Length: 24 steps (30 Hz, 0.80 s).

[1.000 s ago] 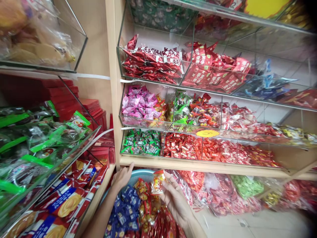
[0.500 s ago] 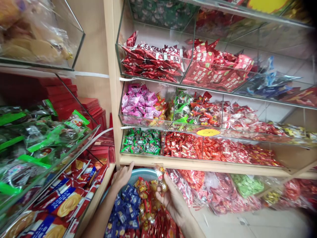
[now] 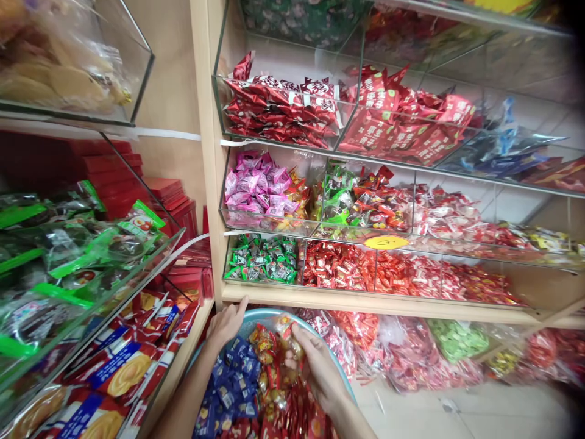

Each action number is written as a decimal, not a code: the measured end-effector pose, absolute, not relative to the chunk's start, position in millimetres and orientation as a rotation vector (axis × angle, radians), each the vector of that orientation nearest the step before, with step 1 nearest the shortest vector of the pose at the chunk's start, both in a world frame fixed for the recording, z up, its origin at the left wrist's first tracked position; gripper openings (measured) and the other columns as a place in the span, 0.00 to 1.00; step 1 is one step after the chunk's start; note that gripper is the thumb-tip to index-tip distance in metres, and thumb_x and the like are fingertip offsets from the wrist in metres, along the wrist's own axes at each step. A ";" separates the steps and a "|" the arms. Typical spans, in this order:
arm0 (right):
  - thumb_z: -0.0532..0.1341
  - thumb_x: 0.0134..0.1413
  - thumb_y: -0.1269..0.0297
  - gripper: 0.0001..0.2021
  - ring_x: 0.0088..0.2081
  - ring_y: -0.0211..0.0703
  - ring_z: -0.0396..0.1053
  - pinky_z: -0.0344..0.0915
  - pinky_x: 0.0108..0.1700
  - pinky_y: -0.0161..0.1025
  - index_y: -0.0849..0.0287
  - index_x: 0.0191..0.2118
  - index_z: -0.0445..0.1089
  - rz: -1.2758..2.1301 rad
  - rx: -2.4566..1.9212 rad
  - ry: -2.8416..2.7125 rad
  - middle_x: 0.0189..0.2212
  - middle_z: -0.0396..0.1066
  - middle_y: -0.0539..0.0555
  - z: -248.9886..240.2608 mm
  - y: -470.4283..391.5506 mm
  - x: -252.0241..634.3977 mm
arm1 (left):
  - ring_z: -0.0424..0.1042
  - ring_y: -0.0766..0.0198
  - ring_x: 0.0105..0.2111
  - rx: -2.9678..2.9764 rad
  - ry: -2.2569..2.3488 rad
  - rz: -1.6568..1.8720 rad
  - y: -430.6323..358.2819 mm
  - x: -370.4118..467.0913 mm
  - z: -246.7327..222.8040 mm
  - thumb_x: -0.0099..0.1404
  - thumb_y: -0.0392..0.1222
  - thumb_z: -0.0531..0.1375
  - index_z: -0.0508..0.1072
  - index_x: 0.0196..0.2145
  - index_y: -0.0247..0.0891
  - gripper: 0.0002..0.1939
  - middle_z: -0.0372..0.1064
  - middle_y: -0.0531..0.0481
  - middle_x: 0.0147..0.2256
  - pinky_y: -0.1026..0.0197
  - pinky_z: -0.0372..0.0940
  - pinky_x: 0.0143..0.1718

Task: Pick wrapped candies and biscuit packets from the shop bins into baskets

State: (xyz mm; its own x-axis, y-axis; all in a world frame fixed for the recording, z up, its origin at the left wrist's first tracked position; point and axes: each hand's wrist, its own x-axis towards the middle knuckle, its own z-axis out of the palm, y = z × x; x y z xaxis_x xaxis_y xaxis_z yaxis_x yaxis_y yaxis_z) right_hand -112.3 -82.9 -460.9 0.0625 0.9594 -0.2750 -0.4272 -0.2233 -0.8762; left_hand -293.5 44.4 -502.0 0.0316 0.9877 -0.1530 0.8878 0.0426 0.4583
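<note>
A round blue plastic basket (image 3: 267, 314) stands below the front shelves, filled with wrapped candies. Blue-wrapped ones (image 3: 235, 378) lie on its left side, red ones (image 3: 297, 411) toward the front, and gold-and-red clear-wrapped ones (image 3: 264, 342) in the middle. At the basket's left rim, my left hand (image 3: 227, 322) is closed on the edge, with one finger stretched along it; the other fingers are partly hidden. My right hand (image 3: 315, 360) reaches over the right side of the basket, fingers closed around clear-wrapped candy (image 3: 286, 329) just above the pile.
Clear shelf bins with pink (image 3: 256, 183), green (image 3: 262, 259) and red packets (image 3: 283, 107) rise ahead. A wooden ledge (image 3: 388, 308) runs above the basket. Bagged candies (image 3: 406, 353) lie on the floor to the right. Biscuit packs (image 3: 119, 366) fill the left shelf.
My right hand has come down lower into the basket with the clear-wrapped candy. My left hand stays at the rim.
</note>
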 end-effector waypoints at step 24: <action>0.52 0.52 0.59 0.13 0.38 0.44 0.67 0.62 0.38 0.38 0.56 0.42 0.65 0.229 -1.564 -1.848 0.36 0.69 0.55 -413.5 -56.8 -87.5 | 0.71 0.50 0.38 1.904 1.845 0.383 49.4 -297.8 -512.6 0.59 0.62 0.33 0.74 0.28 0.36 0.37 0.73 0.37 0.33 0.54 0.61 0.38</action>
State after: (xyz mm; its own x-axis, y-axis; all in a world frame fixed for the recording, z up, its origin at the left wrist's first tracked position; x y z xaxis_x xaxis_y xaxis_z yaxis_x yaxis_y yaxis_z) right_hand -87.5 -56.8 -413.5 -0.0311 0.9208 0.3888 0.7982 0.2570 -0.5448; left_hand -297.8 49.4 -512.6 0.0625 0.9914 -0.1154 0.8637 0.0042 0.5040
